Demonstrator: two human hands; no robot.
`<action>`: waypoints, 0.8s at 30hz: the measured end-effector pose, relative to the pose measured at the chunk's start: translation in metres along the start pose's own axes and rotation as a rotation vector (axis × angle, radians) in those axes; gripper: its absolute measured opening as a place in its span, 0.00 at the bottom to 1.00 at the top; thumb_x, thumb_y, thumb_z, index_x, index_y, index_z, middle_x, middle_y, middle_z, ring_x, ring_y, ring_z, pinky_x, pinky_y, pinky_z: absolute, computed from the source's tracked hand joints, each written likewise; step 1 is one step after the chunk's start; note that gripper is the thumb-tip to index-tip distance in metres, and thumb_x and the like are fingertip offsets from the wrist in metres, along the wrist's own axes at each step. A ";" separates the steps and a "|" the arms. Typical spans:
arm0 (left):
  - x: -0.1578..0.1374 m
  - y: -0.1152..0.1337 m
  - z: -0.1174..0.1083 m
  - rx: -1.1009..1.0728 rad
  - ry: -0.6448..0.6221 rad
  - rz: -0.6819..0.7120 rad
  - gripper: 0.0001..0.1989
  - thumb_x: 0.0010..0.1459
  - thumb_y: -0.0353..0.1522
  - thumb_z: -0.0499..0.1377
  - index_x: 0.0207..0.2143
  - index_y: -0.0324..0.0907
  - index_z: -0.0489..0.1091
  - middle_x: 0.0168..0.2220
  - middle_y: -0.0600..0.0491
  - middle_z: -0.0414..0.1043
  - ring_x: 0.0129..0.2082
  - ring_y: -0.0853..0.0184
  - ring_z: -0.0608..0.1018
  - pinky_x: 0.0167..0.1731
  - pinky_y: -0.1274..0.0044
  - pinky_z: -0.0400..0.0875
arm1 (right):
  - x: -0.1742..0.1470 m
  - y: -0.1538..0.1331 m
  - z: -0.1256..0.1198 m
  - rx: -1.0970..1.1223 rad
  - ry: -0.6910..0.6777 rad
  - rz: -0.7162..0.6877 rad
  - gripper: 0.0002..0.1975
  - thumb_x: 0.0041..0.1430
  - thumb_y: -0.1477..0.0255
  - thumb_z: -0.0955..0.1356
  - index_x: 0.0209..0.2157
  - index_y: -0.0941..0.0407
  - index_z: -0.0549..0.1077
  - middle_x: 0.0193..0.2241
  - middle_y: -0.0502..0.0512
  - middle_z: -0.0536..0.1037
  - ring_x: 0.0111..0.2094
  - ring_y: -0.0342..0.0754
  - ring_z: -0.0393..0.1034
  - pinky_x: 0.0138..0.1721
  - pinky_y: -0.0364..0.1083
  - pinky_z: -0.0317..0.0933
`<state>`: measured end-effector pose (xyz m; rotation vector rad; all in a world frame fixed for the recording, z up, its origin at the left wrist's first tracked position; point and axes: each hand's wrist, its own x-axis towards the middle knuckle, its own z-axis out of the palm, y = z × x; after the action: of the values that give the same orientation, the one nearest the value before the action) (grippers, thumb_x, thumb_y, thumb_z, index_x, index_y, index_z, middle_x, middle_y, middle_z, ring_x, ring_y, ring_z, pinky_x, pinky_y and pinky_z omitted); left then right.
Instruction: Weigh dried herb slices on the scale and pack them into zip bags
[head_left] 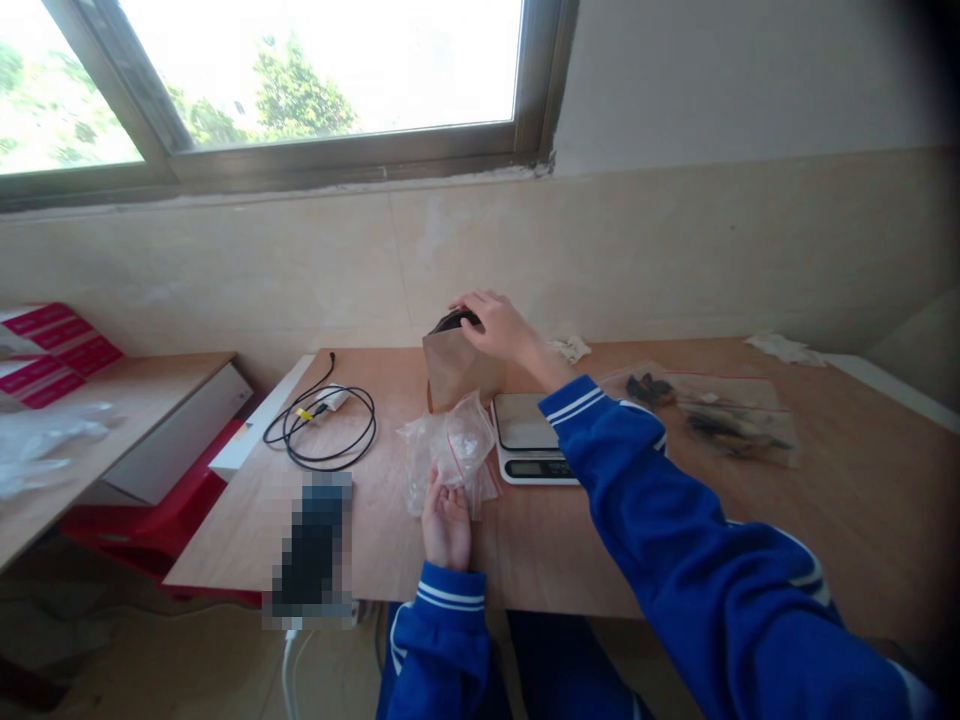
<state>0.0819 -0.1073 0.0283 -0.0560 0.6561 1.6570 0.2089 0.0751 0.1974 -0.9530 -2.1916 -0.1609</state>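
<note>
My left hand (447, 515) is palm up near the front of the table, fingers curled on clear zip bags (450, 450) with a red seal line. My right hand (495, 325) reaches forward over the mouth of a brown paper bag (459, 370) standing upright near the wall. Its thumb and fingers are apart at the bag's rim, and nothing shows between them. Something dark is visible in the mouth; what lies deeper is hidden. A white kitchen scale (529, 425) with a metal plate stands right of the zip bags, partly covered by my right sleeve.
To the right lie a clear bag with dark dried pieces (739, 430) and another dark clump (649, 388). On the left are a coiled black cable (373, 425) and a blurred-out dark device (311, 545) at the table edge. A red stool (142, 520) stands between the two tables.
</note>
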 end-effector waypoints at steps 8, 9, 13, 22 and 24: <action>-0.001 0.001 0.001 0.033 -0.026 0.004 0.15 0.55 0.23 0.55 0.44 0.42 0.70 0.39 0.52 0.75 0.34 0.75 0.77 0.36 0.84 0.72 | -0.028 -0.024 -0.019 0.158 0.093 0.140 0.12 0.63 0.71 0.60 0.42 0.57 0.71 0.44 0.59 0.73 0.48 0.52 0.64 0.51 0.52 0.54; -0.002 0.001 0.001 0.051 -0.046 0.012 0.16 0.54 0.23 0.56 0.44 0.43 0.70 0.38 0.53 0.75 0.35 0.75 0.77 0.37 0.83 0.71 | -0.037 -0.029 -0.022 0.247 0.080 0.171 0.13 0.64 0.69 0.58 0.42 0.57 0.71 0.43 0.58 0.73 0.47 0.51 0.65 0.50 0.50 0.56; -0.004 -0.002 0.000 0.160 -0.126 0.052 0.17 0.47 0.25 0.61 0.42 0.44 0.70 0.35 0.55 0.74 0.36 0.73 0.76 0.39 0.81 0.70 | -0.084 -0.047 -0.026 0.502 -0.171 0.369 0.22 0.63 0.56 0.58 0.52 0.56 0.64 0.42 0.58 0.74 0.41 0.49 0.70 0.42 0.48 0.62; -0.012 -0.009 -0.003 0.423 -0.324 0.113 0.07 0.41 0.28 0.63 0.26 0.40 0.68 0.25 0.57 0.68 0.28 0.71 0.72 0.26 0.81 0.61 | -0.159 -0.044 -0.010 0.745 -0.173 0.754 0.26 0.57 0.51 0.62 0.46 0.57 0.68 0.40 0.60 0.75 0.41 0.52 0.71 0.43 0.50 0.64; -0.014 -0.008 -0.002 0.482 -0.352 0.101 0.07 0.41 0.27 0.62 0.26 0.40 0.67 0.24 0.58 0.66 0.26 0.73 0.70 0.24 0.82 0.59 | -0.164 -0.043 -0.011 0.902 -0.141 0.719 0.22 0.56 0.51 0.63 0.36 0.56 0.72 0.34 0.56 0.77 0.37 0.50 0.72 0.40 0.49 0.64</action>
<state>0.0913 -0.1207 0.0295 0.6107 0.7757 1.5130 0.2614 -0.0562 0.1024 -1.1185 -1.5926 1.1474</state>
